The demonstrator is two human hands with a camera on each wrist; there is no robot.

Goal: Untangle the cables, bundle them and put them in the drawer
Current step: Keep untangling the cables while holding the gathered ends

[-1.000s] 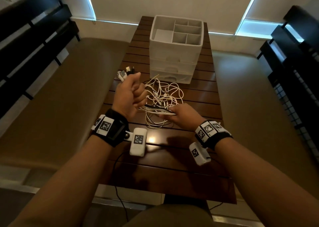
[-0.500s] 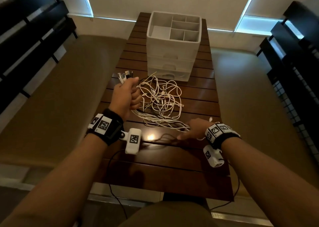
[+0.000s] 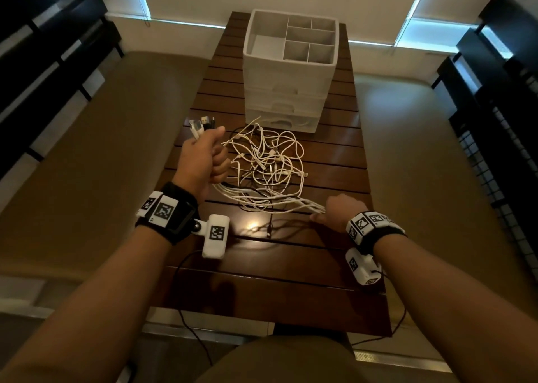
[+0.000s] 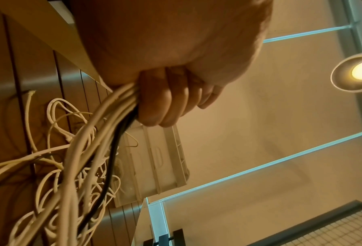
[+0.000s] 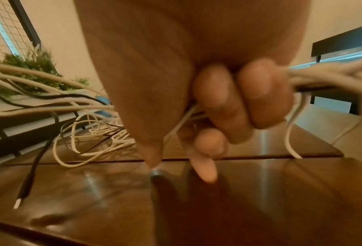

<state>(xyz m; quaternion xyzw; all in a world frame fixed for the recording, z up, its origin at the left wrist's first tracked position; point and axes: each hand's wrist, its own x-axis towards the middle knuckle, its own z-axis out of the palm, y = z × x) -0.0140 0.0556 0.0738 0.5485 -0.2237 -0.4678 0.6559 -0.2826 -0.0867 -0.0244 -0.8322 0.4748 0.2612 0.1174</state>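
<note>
**A:** Where are the cables (image 3: 267, 164) from your end?

**B:** On the slatted table (image 3: 334, 254), just in front of the white drawer unit (image 3: 286, 91). Most are thin white leads and at least one is black, piled in a loose knot of loops that reaches nearly to the unit's lowest drawer. From that knot a gathered run of strands stretches between my two hands.

**A:** And the hands?

**B:** My left hand (image 3: 202, 161) is a closed fist round the strands near their plug ends (image 3: 201, 125), which stick out above it on the near-left side of the unit; the left wrist view shows the fingers (image 4: 165, 101) wrapped right round the bunch. My right hand (image 3: 339, 212) sits further from the unit, toward me, its fingers (image 5: 220, 98) curled over the same strands and clamping them, though that view is blurred.

**A:** How will they handle?

**B:** I'd judge them light, limp and smooth-jacketed, so they'll slide through a loose grip and snag wherever loops cross. The connectors look like the only stiff parts. I'd keep hold just below the plugs, never pulling on the plugs themselves, and let the other hand run along the run to comb loops out. One black lead's plug (image 5: 18, 202) lies free on the table near my right hand; it could catch on a slat gap
</note>
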